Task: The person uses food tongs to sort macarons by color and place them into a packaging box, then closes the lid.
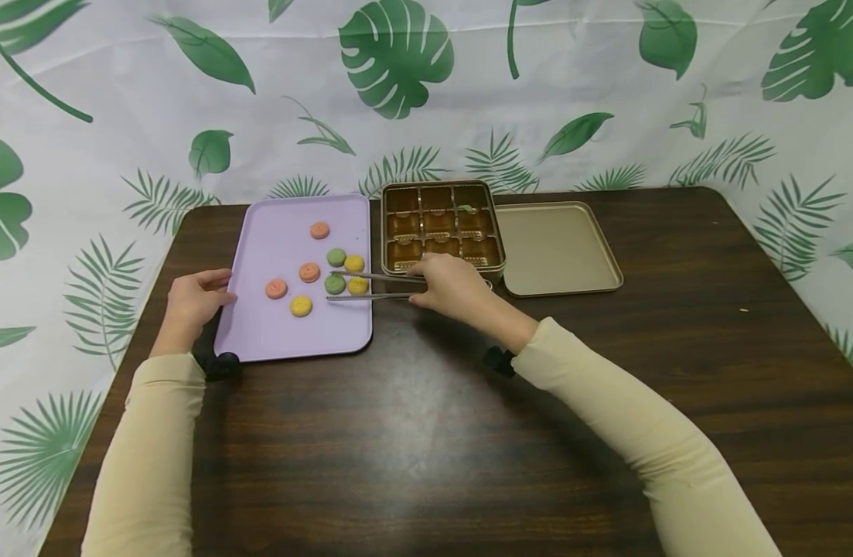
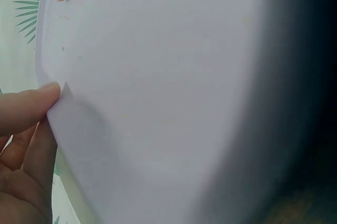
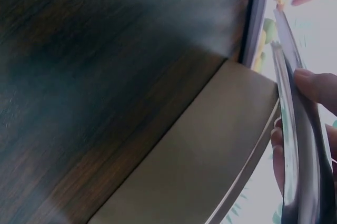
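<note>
A pair of metal tongs [image 1: 377, 297] is in my right hand [image 1: 452, 286], which grips it between thumb and fingers. The two arms are spread apart, with their tips over the lilac tray [image 1: 280, 336]. In the head view a green macaron [image 1: 335, 284] appears between those tips; whether they touch it I cannot tell. Close by are another green macaron [image 1: 336, 257] and two yellow macarons [image 1: 358, 285]. Three pink macarons [image 1: 309, 271] and a third yellow one [image 1: 301, 306] lie further left. My left hand [image 1: 192, 305] pinches the tray's left rim, thumb on top [image 2: 31, 107].
Right of the tray stands a gold tin [image 1: 496, 272] with a brown divided insert [image 1: 438, 223]; a small green scrap [image 1: 466, 207] lies in it. Its flat gold lid [image 1: 554, 247] rests beside it on the dark wooden table [image 1: 412, 449]. A leaf-patterned cloth [image 1: 273, 124] hangs behind.
</note>
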`<state>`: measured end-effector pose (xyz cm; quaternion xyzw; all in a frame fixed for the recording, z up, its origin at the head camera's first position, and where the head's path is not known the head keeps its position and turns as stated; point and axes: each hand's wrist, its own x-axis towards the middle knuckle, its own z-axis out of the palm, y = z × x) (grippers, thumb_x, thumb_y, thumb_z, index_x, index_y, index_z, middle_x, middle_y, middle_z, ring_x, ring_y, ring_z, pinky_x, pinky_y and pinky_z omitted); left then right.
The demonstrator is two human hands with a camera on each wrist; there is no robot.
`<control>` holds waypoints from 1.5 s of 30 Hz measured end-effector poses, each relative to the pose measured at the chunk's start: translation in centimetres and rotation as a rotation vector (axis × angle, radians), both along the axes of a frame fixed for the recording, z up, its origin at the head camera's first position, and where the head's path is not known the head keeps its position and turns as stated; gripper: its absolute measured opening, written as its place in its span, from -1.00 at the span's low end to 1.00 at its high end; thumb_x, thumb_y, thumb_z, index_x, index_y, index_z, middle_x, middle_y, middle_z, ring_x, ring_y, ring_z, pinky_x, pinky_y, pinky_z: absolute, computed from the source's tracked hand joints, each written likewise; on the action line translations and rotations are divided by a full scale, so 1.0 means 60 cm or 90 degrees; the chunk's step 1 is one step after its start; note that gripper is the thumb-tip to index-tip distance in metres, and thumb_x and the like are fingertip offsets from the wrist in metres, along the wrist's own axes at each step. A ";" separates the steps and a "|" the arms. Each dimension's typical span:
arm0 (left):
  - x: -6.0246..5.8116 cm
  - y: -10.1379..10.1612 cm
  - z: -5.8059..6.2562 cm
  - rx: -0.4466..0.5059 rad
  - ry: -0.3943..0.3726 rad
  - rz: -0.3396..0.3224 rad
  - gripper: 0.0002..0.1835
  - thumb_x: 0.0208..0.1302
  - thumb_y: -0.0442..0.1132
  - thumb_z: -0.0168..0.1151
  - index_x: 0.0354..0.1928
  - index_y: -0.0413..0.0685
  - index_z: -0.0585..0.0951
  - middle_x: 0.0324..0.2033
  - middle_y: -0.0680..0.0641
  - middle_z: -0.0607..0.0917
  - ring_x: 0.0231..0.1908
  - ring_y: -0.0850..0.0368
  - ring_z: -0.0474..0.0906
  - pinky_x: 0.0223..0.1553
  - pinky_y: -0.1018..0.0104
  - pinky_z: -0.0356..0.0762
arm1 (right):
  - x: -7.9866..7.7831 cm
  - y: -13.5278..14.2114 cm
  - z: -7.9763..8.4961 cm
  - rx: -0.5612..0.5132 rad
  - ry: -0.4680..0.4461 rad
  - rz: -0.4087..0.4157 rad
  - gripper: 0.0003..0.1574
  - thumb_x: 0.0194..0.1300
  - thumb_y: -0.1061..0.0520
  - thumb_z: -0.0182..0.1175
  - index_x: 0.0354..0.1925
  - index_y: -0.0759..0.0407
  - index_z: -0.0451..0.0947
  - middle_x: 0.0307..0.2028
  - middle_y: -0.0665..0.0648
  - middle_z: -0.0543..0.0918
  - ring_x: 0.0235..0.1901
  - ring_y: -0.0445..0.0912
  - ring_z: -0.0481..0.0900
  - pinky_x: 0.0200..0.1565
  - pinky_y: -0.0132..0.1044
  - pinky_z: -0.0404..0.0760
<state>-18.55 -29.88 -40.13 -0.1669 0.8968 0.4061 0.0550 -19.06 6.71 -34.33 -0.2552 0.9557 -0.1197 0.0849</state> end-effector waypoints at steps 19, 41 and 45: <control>0.002 0.003 0.006 -0.013 0.005 0.005 -0.47 0.28 -0.41 0.09 0.31 -0.32 0.35 0.21 -0.38 0.46 0.22 -0.23 0.43 0.24 -0.03 0.39 | 0.018 -0.011 -0.008 0.040 0.096 0.038 -0.52 0.25 -0.01 0.25 0.08 0.18 0.58 -0.07 0.18 0.65 -0.08 0.06 0.63 -0.10 -0.09 0.65; 0.001 0.005 0.006 -0.016 0.000 0.011 -0.48 0.28 -0.42 0.08 0.30 -0.34 0.36 0.22 -0.39 0.46 0.22 -0.21 0.43 0.24 -0.01 0.40 | -0.007 0.065 -0.007 -0.208 -0.013 -0.054 -0.54 0.17 0.04 0.33 0.02 0.20 0.64 -0.01 0.25 0.69 -0.63 -0.10 0.48 -0.39 -0.27 0.50; 0.001 0.005 0.006 -0.015 0.000 0.011 -0.48 0.28 -0.42 0.07 0.30 -0.34 0.36 0.22 -0.39 0.46 0.22 -0.21 0.42 0.24 -0.02 0.39 | -0.013 0.104 0.005 -0.243 -0.012 -0.087 -0.52 0.17 0.09 0.32 0.04 0.27 0.61 0.04 0.31 0.65 -0.15 0.11 0.64 -0.01 -0.04 0.59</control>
